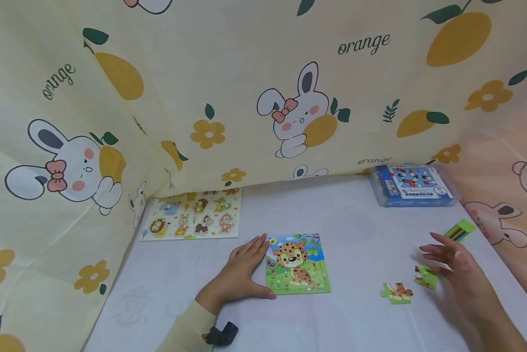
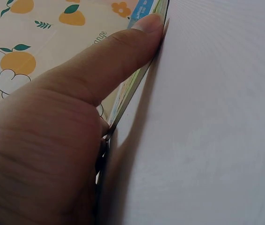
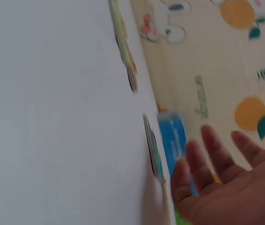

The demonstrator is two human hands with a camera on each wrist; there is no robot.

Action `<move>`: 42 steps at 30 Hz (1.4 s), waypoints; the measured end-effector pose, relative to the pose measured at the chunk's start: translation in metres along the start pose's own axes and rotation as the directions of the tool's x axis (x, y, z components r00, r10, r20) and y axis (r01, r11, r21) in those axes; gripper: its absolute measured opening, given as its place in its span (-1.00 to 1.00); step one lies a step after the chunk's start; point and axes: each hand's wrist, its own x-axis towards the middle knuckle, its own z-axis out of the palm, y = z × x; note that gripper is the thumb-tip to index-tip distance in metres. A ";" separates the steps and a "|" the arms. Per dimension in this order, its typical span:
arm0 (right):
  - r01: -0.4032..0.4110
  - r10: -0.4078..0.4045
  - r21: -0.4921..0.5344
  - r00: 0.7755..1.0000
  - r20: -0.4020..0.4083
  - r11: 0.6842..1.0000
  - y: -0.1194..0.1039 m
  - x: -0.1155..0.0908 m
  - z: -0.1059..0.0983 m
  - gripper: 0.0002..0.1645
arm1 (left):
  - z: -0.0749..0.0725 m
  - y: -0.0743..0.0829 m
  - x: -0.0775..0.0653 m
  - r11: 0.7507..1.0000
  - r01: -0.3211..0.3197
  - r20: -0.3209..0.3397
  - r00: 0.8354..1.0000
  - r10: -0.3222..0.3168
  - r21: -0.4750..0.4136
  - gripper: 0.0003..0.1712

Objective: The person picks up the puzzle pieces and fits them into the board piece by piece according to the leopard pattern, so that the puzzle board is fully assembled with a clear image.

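Note:
A square jigsaw puzzle [image 1: 296, 264] with a spotted cub lies flat in the middle of the table. My left hand [image 1: 234, 281] rests along its left side, fingers straight, with the thumb at its lower left corner. In the left wrist view that thumb touches the edge of the puzzle [image 2: 131, 82]. To the right lie two loose puzzle pieces, one with brown spots [image 1: 399, 293] and a mostly green one [image 1: 426, 277]. My right hand [image 1: 466, 278] hovers beside the green piece, fingers spread and loosely bent. Nothing is in its grasp in the right wrist view.
At the back right stands a clear plastic case [image 1: 415, 186] with a blue label. A green card with coloured stripes [image 1: 460, 230] lies behind my right hand. An animal picture board [image 1: 190, 217] lies at the back left, against the printed curtain [image 1: 241, 58].

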 end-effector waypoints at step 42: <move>-0.145 0.230 -0.684 0.973 0.035 0.715 -0.012 0.013 0.054 -0.49 | 0.001 0.000 0.001 1.000 0.023 0.011 1.000 -0.023 0.019 0.60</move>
